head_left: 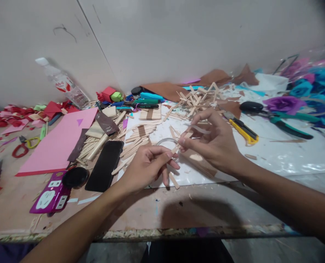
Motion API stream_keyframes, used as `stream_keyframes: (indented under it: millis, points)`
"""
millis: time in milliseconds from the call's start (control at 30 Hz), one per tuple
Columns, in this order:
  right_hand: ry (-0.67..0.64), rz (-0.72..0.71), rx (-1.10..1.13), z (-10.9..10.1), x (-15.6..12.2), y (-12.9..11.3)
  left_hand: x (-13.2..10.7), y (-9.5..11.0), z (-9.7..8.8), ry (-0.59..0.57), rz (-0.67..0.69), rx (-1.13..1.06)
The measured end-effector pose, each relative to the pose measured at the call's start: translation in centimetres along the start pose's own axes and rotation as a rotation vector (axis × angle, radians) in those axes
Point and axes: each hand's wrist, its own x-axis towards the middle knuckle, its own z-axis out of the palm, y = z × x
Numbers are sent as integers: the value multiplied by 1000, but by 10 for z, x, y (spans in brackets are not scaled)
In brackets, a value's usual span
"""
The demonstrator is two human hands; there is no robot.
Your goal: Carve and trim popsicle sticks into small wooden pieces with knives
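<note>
Fingers (165, 157) nearly together on wooden stick (175, 149)

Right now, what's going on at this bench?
A person's left hand and right hand pinch a flat wooden craft stick between them, with a thin pale strip curling close by. A tangled craft-stick pile lies beyond them. The yellow box cutter and green-handled pliers lie unheld to the right; a black smartphone lies to the left.

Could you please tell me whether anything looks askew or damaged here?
Yes: a heap of flat, pale wooden sticks crisscrosses untidily at the back, unlike the flatter pile beside the rectangular black phone. The brown table's front edge also looks ragged and chipped.
</note>
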Motion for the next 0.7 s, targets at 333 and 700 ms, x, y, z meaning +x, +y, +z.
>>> stream_keyframes:
  millis: [333,700]
  points:
    - [3,22,-34,-1,2,2,-2,10,-2,-59,-9,95]
    - [-55,66,1,-4,6,0,-1,8,-1,-92,-76,-17]
